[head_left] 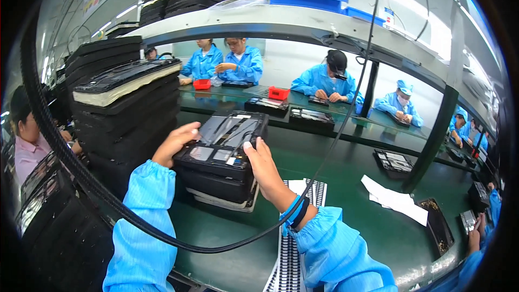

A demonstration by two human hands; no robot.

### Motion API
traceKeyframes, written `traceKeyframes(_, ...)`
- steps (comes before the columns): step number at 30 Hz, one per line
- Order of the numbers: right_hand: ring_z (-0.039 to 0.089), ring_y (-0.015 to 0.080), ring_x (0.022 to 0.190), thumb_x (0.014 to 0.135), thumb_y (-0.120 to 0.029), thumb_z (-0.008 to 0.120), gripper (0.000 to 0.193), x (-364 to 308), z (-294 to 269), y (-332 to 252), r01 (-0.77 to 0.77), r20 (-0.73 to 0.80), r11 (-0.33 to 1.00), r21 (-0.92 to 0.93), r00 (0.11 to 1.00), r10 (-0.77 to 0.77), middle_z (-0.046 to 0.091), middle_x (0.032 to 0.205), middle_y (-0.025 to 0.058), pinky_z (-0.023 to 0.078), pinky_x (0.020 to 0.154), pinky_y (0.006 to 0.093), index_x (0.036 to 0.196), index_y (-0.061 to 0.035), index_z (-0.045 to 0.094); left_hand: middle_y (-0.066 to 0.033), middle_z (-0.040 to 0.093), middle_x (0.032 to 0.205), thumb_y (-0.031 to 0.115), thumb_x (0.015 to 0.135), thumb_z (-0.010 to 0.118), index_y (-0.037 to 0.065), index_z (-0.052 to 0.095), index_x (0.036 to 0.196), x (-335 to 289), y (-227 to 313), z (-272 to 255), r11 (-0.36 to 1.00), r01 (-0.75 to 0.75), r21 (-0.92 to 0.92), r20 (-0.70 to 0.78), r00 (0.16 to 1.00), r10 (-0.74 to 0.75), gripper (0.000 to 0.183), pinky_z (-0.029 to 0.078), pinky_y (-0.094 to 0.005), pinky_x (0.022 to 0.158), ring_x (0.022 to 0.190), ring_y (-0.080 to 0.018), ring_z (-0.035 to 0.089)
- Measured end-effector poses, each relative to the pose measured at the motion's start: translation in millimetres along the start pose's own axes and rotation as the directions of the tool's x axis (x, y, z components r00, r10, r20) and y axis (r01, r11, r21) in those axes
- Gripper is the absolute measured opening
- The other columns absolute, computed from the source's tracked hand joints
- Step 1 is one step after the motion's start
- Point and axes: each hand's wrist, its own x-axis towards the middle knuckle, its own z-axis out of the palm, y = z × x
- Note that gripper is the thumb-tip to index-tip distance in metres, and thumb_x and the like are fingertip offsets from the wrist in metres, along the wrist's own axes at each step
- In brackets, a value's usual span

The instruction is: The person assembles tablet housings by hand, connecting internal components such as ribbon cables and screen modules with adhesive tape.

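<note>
Between my two hands is a short stack of black foam trays [216,175]. Flat, dark device parts with silvery panels [230,132] lie in its top tray, and a pale layer shows near the bottom. My left hand [177,144] grips the stack's left side, its fingers over the top left edge. My right hand [266,172] presses along the right side, thumb and fingertips at the upper edge. The undersides of both grips are partly hidden. Beside my left hand rises a tall stack of black trays [127,124].
A black cable [181,246] loops across in front of my forearms. Printed strip sheets [292,254], white paper [394,200] and a dark bin of small parts [437,227] lie on the green table. A shelf [216,30] spans above; several blue-clad people work opposite.
</note>
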Motion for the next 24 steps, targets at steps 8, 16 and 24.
traceKeyframes(8, 0.053, 0.0318, 0.096, 0.073, -0.021, 0.064, 0.045, -68.8, -152.0, 18.8, 0.075, 0.219, 0.938, -0.339, 0.976, 0.001, 0.051, 0.106, 0.0203, 0.042, 0.083, 0.0344, 0.107, 0.0044, 0.052, -0.0149, 0.052, 0.105, 0.004, 0.073, 0.049, -0.001, 0.055, 0.090, -138.1, -15.3, 86.0, 0.390, -0.625, 0.676, 0.029, 0.552, 0.834, 0.019, 0.038, -0.0392, 0.087, 0.096, -0.0301, 0.049)
traceKeyframes(16, 0.040, 0.0358, 0.110, 0.070, -0.021, 0.067, 0.052, -185.6, -157.9, -9.8, 0.398, 0.588, 0.692, -0.602, 0.808, 0.046, 0.042, 0.118, 0.0225, 0.034, 0.091, 0.0402, 0.113, 0.0022, 0.048, -0.0336, 0.021, 0.130, 0.042, 0.077, 0.057, -0.008, 0.033, 0.123, -145.7, -63.2, 173.9, 0.659, -0.559, 0.504, 0.664, 0.738, 0.118, 0.072, 0.019, -0.0462, 0.102, 0.122, -0.0463, 0.022)
traceKeyframes(24, 0.043, 0.0355, 0.107, 0.074, -0.024, 0.062, 0.046, -172.0, -178.2, 10.8, 0.401, 0.540, 0.747, -0.530, 0.839, -0.067, 0.044, 0.115, 0.0236, 0.034, 0.089, 0.0410, 0.107, 0.0052, 0.049, -0.0343, 0.017, 0.132, 0.037, 0.075, 0.060, -0.003, 0.039, 0.122, -143.0, -43.9, 193.1, 0.502, -0.592, 0.630, 0.668, 0.743, 0.038, 0.065, 0.010, -0.0581, 0.097, 0.125, -0.0492, 0.011)
